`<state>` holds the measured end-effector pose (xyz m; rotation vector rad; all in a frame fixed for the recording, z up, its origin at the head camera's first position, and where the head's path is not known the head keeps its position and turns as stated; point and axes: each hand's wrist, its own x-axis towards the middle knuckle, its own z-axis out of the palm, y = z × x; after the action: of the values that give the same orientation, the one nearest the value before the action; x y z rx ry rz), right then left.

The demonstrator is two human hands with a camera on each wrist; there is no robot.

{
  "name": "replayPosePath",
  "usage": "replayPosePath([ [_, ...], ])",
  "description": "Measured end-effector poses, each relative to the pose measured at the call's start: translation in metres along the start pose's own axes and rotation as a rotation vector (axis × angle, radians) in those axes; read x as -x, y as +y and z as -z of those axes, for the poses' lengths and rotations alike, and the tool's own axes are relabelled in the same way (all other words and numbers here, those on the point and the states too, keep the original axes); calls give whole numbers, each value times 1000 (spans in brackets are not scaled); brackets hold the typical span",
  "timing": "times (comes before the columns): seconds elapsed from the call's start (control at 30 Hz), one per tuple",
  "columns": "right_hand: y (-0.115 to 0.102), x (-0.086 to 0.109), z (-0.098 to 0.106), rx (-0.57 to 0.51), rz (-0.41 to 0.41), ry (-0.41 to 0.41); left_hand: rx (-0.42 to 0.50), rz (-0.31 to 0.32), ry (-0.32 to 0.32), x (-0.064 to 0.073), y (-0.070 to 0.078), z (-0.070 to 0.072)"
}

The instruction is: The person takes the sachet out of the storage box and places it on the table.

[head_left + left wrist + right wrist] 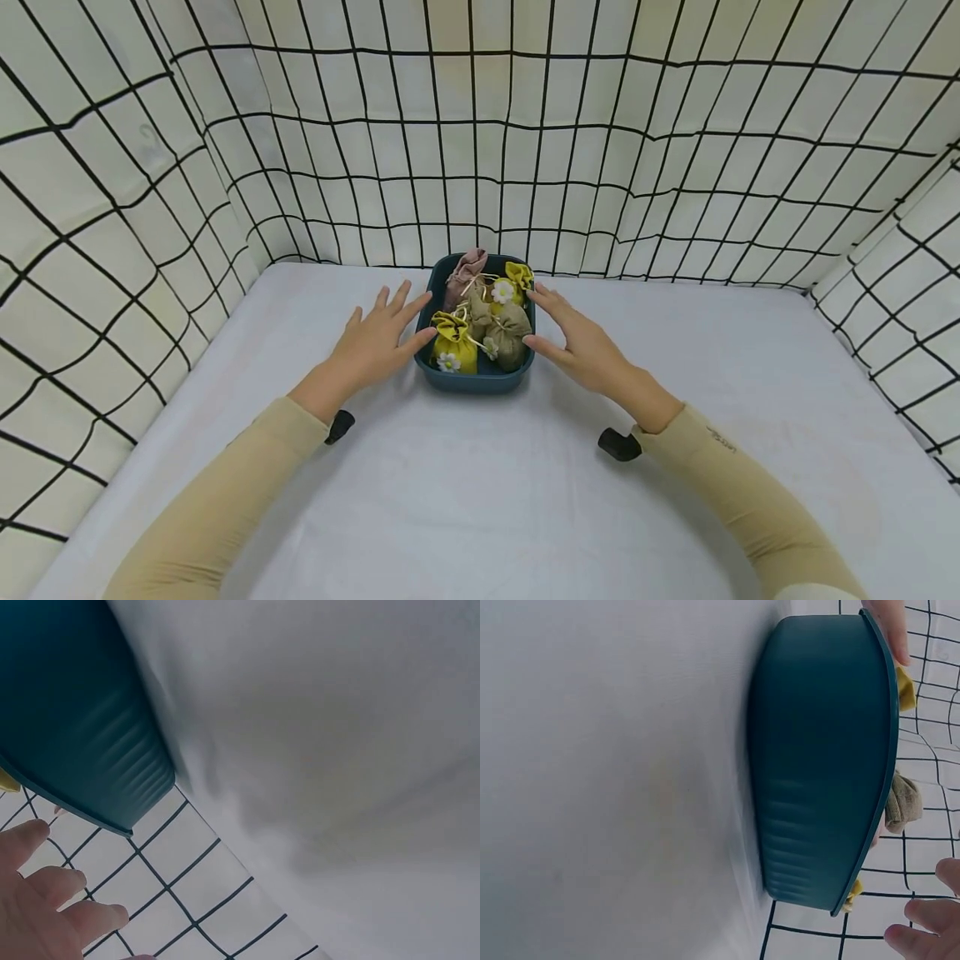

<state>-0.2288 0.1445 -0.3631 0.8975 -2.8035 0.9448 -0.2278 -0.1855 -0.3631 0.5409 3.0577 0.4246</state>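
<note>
A dark teal plastic basin (pixel 474 382) stands on the white-covered table, filled with small drawstring pouches. Among them are a yellow pouch with a white flower (pixel 465 357) at the front left, another yellow pouch (pixel 518 273) at the back right, an olive-grey pouch (pixel 512 337) and a dusty pink pouch (pixel 467 271). My left hand (pixel 375 337) is spread at the basin's left rim, thumb and index fingertips right at the edge. On the opposite side my right hand (pixel 583 340) has its fingers extended, fingertips at the right rim. Neither hand grips anything.
White walls with a black grid net (pixel 480 150) enclose the table (pixel 480 500) at the back and both sides. The basin sits near the back edge, close to the net. A black wrist device (pixel 619 444) hangs under the right forearm, another (pixel 341 427) under the left.
</note>
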Motion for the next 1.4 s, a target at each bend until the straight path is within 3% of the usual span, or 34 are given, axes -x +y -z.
replayPosePath([
  [0.3, -5, -6, -3, -61, -20, -39, -4, -7, -28, 4, 2, -4],
  [1.0, -10, -19, -7, -90, -91, -25, -20, 4, -19, 5, 3, -11],
  [1.4, -10, -26, -9, -74, -66, -16, -18, -5, -31, 5, 3, -16],
])
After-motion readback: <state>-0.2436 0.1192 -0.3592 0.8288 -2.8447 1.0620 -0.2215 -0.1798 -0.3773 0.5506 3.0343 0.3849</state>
